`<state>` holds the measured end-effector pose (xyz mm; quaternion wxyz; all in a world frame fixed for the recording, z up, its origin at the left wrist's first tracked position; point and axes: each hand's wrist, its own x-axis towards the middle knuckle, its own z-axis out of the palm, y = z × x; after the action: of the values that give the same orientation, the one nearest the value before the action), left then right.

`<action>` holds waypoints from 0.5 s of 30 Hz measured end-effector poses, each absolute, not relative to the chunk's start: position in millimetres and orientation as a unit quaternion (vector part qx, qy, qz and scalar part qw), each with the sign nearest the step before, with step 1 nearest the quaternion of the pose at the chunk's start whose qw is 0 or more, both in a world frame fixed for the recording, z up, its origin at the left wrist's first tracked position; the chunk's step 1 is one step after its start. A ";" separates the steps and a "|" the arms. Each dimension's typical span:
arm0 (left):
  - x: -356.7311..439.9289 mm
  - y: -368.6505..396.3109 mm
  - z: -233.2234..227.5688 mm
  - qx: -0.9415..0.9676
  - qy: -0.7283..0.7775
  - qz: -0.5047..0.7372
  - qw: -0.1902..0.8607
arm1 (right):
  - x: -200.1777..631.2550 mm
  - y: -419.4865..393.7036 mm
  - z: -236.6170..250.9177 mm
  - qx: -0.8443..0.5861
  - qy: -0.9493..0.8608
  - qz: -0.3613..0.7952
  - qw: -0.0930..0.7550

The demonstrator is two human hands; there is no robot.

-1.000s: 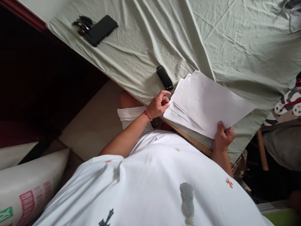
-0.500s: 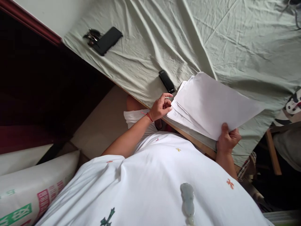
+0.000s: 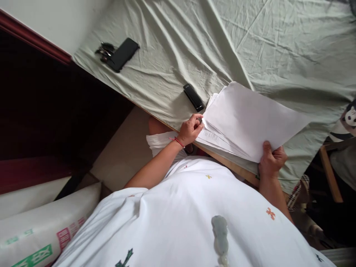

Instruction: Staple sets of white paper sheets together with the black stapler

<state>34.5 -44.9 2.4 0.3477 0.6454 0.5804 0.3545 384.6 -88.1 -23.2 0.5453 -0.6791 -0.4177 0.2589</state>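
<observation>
White sheets of paper [image 3: 250,118], right of centre frame, are overhanging the worktop [image 3: 167,70] edge. The right hand [image 3: 272,160] is gripping their lower corner; the left hand [image 3: 190,129] is pinching the left edges. Loosened fingers could be letting lower sheets slide floorward.

White patterned shirt [image 3: 178,207], red wrist string [image 3: 178,141]

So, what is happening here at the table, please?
A person in a white shirt is handling a stack of white papers at the edge of a table covered with a pale green cloth. The right hand holds the stack's near corner, lifting the sheets. The left hand pinches the sheets at the other corner. A small black device lies just beside the papers; a phone and keys lie farther away.
</observation>
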 end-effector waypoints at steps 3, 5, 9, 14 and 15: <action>29.6 -42.7 2.5 0.640 0.561 0.359 0.383 | 379.9 -89.7 -23.6 -0.681 -0.400 0.224 0.570; 27.8 -42.0 0.5 0.628 0.551 0.373 0.404 | 379.5 -90.5 -22.5 -0.685 -0.402 0.226 0.563; 30.2 -43.4 -5.6 0.582 0.573 0.424 0.391 | 385.0 -89.6 -20.4 -0.686 -0.415 0.256 0.540; 36.7 -44.7 -3.9 0.551 0.628 0.438 0.333 | 387.3 -85.9 -19.0 -0.675 -0.421 0.281 0.536; 37.0 -44.4 -2.4 0.560 0.628 0.427 0.331 | 386.1 -85.6 -18.7 -0.672 -0.419 0.281 0.543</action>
<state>37.0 -44.4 -2.4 0.3307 0.5604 0.6279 0.4271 386.1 -85.6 -18.7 0.5432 -0.6716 -0.4185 0.2805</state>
